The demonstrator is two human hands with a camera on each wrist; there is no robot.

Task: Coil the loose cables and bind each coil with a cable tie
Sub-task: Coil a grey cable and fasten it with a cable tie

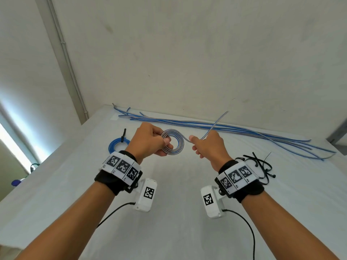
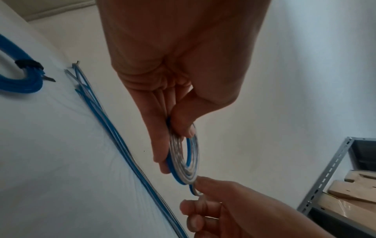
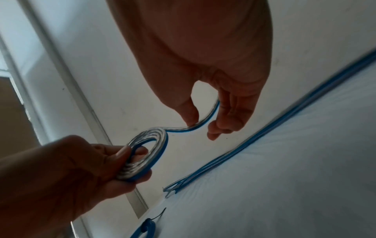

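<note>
Left of the half-wound coil I see a finished blue coil, already tied, parked on the table out of the way. My left hand pinches the half-wound coil, thumb against curled fingers, so the turns stay flat in the air. Right of the coil, my right hand clamps the cable's free tail, feeding it round. Beyond lie loose cables; further right, black cable ties wait within reach.
</note>
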